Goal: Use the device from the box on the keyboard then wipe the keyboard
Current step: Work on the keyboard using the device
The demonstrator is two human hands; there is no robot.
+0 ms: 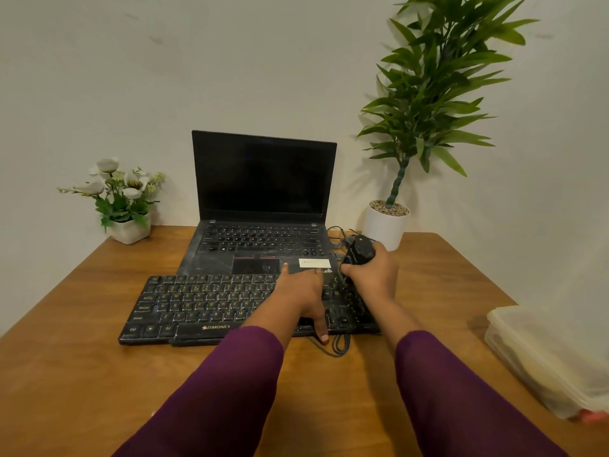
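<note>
Keyboard (pixel 204 303) right end partly hidden — right hand (pixel 374 275) grips dark device (pixel 360 250).

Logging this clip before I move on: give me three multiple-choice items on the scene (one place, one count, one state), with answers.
1. Where does the translucent plastic box sit?
A) at the right edge of the desk
B) on a shelf
C) on the floor

2. How many potted plants stand by the wall?
A) one
B) two
C) four

3. What is the right hand doing?
A) lying flat
B) gripping a black handheld device
C) holding a cloth

Answers:
1 A: it lies on the wood, right of both arms.
2 B: there is a white-flowered pot on the left and a tall leafy plant on the right.
3 B: its fingers curl round the device at the right end of the keyboard.
</note>
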